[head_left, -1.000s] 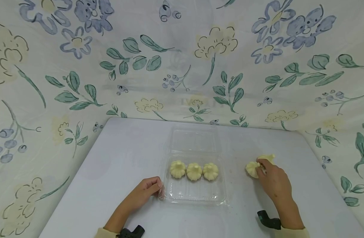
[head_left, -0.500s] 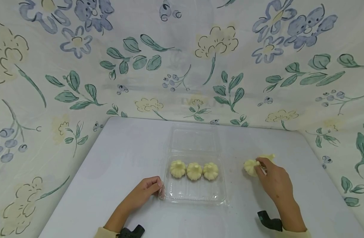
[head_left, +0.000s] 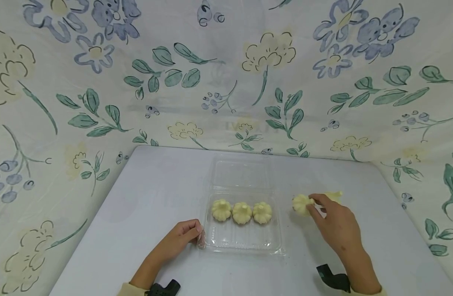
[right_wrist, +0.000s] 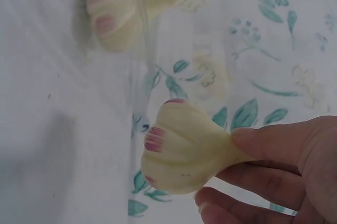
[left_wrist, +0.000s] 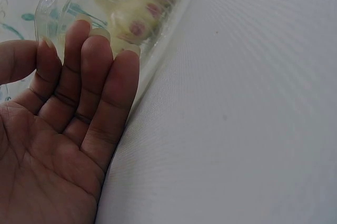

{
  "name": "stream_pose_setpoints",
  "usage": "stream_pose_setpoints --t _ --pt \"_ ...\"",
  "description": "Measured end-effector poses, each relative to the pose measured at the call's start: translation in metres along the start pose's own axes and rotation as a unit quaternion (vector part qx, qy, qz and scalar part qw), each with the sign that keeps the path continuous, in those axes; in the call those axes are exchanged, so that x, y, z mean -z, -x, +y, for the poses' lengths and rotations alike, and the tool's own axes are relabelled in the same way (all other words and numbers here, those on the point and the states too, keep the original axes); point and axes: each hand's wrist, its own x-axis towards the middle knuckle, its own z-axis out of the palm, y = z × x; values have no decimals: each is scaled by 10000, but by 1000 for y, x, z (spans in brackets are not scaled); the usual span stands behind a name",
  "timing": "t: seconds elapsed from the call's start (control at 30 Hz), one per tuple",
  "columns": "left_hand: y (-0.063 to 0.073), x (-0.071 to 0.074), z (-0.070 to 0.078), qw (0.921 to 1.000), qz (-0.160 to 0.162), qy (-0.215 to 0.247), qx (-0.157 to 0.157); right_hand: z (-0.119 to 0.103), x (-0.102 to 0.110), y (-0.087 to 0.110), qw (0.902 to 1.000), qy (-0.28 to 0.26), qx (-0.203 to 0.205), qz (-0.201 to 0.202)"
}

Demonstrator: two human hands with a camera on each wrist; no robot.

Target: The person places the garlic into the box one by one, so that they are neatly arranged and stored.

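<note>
My right hand (head_left: 339,226) pinches a pale garlic bulb (head_left: 301,205) by its stem between thumb and fingers, right of a clear plastic container (head_left: 245,248). In the right wrist view this garlic bulb (right_wrist: 181,153) shows purple patches at its base. The left hand (head_left: 180,239) holds the left rim of the container, its fingertips partly seen through the plastic. Three garlic bulbs sit in a row inside: left bulb (head_left: 221,210), middle bulb (head_left: 242,213), right bulb (head_left: 262,213). Another garlic bulb (head_left: 335,196) lies on the table, mostly hidden behind my right hand.
The container's lid (head_left: 242,174) lies folded back towards the far edge of the white table (head_left: 163,176). A floral cloth (head_left: 230,70) hangs behind the table and along its sides. Black wrist mounts (head_left: 333,278) sit at both wrists.
My right hand has moved left with the pinched garlic bulb, towards the container and away from the other bulb on the table. The left hand and the container stay in place.
</note>
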Motion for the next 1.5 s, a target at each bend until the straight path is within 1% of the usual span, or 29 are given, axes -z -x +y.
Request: stream_pose_setpoints --t 0.1,0.5,0.63,0.83,1.13,1.33,1.5 --pt "0 0 0 10000 3 -4 3 -10 1 1 9999 -101 59 -77" --pt "-1 0 -1 10000 12 -19 -1 -46 6 3 9969 -204 761 -40" --pt "-1 0 -1 10000 15 -25 -5 -55 5 3 9951 -305 934 -112" --pt "0 0 0 10000 40 -30 12 -71 2 5 9929 -435 1049 -368" --pt "0 1 0 10000 12 -11 4 -92 -15 8 9878 -483 1298 -711" --pt "-1 1 0 10000 -12 59 -37 -101 -30 9 9839 -688 1392 -886" --pt "-1 2 0 9999 -46 110 -48 -107 -41 11 9807 -686 1496 -1055"
